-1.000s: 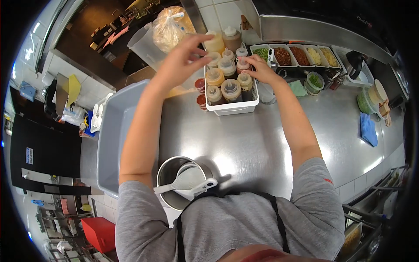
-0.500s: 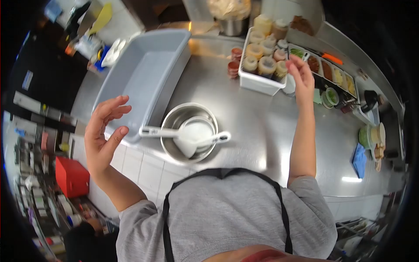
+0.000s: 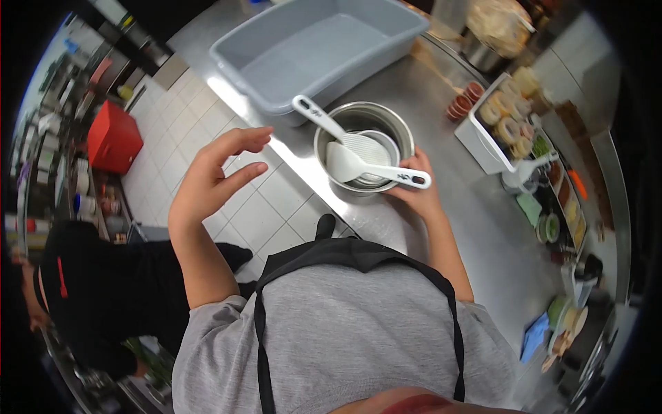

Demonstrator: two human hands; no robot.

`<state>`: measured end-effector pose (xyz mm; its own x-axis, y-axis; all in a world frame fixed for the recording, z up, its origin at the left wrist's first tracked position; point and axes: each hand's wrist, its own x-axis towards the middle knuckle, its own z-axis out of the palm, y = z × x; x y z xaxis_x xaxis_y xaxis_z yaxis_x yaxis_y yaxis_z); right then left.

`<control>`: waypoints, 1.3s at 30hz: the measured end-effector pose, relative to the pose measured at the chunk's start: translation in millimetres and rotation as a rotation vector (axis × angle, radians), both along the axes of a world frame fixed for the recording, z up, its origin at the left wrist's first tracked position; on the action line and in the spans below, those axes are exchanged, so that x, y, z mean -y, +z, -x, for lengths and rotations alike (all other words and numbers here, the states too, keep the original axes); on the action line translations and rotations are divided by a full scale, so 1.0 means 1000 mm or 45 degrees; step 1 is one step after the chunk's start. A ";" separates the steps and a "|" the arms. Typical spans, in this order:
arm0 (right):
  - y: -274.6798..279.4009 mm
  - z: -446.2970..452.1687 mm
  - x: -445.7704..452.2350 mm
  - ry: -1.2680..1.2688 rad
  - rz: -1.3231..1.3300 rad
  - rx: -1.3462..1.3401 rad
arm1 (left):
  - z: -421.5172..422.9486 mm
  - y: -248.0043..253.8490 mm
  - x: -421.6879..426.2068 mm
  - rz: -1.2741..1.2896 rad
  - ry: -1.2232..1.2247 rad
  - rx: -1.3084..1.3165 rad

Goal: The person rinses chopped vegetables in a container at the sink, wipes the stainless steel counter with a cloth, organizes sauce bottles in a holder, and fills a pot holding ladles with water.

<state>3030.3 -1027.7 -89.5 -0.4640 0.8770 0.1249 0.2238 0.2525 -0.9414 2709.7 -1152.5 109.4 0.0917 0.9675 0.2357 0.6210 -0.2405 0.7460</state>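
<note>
A round metal pot (image 3: 324, 131) stands near the counter's edge, with a smaller white-rimmed container (image 3: 394, 143) inside it. Two white rice paddles lie across it: the dimpled paddle (image 3: 365, 147) has its handle pointing up-left, and the other paddle (image 3: 345, 163) has its handle over the right rim. My right hand (image 3: 422, 192) is closed against the pot's right side, below that paddle handle; part of its fingers is hidden. My left hand (image 3: 219, 172) hangs in the air left of the pot, fingers curved and apart from the thumb, holding nothing.
A large grey tub (image 3: 276, 83) sits beyond the pot. To the right are a white bin (image 3: 483, 141) of squeeze bottles, stacked red cups (image 3: 458, 107), topping trays (image 3: 571, 207) and a blue cloth (image 3: 534, 338). A person in black (image 3: 117, 290) bends down at left.
My right hand has come from beside the squeeze bottles to the pot's right side. My left hand stays raised and open. The view has turned, and the person at left shows more.
</note>
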 end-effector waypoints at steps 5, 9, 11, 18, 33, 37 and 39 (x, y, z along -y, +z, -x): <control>0.034 -0.028 -0.011 -0.129 -0.136 -0.073 | 0.039 -0.004 0.048 0.151 0.273 0.030; 0.102 -0.066 -0.027 -0.209 -0.236 -0.157 | 0.091 -0.022 0.079 0.165 0.482 0.096; 0.143 -0.047 -0.040 -0.225 -0.633 -0.103 | 0.117 -0.033 0.083 0.170 0.569 0.089; 0.204 0.084 -0.127 -0.151 -0.970 -0.242 | 0.251 -0.056 0.082 0.081 0.674 0.206; 0.276 0.462 -0.354 0.279 -0.664 -0.594 | 0.568 -0.169 -0.005 0.322 0.865 0.461; 0.260 0.642 -0.404 0.460 -0.644 -0.625 | 0.667 -0.337 -0.001 0.851 1.017 -0.020; 0.259 0.747 -0.397 0.461 -0.642 -0.472 | 0.683 -0.398 0.032 1.060 1.045 0.237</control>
<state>2283.4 -630.4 169.3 -0.5632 0.4701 0.6795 -0.2681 0.6739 -0.6884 2026.6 -1185.0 -288.7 -0.5979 0.5826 -0.5505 0.2283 0.7821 0.5798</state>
